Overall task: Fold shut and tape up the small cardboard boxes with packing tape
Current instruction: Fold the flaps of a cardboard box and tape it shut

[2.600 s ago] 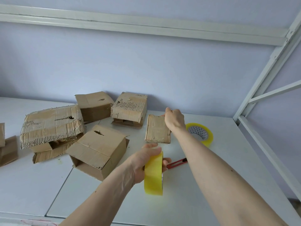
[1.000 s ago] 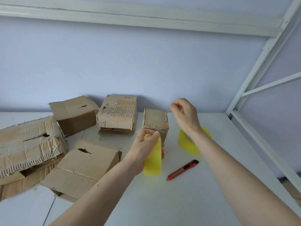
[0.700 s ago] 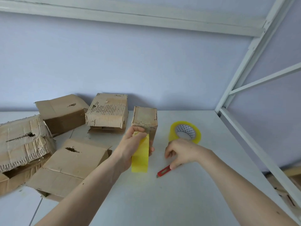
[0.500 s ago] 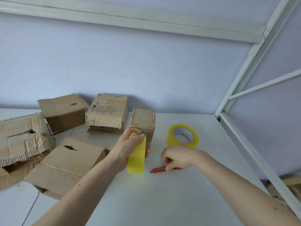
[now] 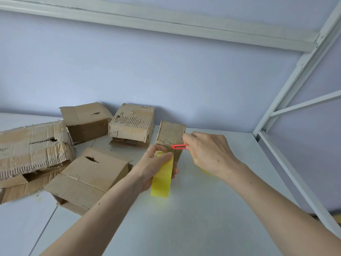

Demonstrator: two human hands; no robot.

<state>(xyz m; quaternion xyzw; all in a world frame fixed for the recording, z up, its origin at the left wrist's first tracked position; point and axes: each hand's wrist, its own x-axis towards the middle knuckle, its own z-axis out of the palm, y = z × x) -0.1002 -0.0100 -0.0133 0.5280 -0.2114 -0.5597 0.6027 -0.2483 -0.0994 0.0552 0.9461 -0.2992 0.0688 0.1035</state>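
R hand has picked the red cutter off the table and holds it at the small box, which stands upright by the wall. That prob. means the strip is about to be cut, though no tape is clearly visible there. L hand still grips the yellow tape roll against the box front; 2nd roll, in view 0.5 s ago, now mostly hidden behind R wrist.
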